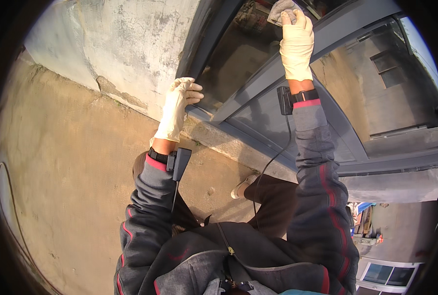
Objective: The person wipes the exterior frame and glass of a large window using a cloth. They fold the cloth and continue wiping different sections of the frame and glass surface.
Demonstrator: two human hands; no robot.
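Note:
Both my hands wear thin cream-white gloves. My right hand (296,44) reaches high up and grips a crumpled grey cloth (282,11) against the glass pane (241,55) of a grey-framed door. Its fingers are bent over the cloth's near side. My left hand (176,107) is lower and to the left, beside the door's edge where it meets the wall. Nothing shows in it, and its fingers are partly apart and loosely curved. A dark solid panel (263,120) fills the lower part of the door. The grey frame bar (248,90) runs diagonally between glass and panel.
A weathered plaster wall (130,48) stands at the left, chipped near its base. A low concrete sill (219,143) runs under the door. Another window pane (366,81) reflects a building. A dark cable (274,158) hangs from the right wrist device (285,100). A hose or cord (14,217) lies at far left.

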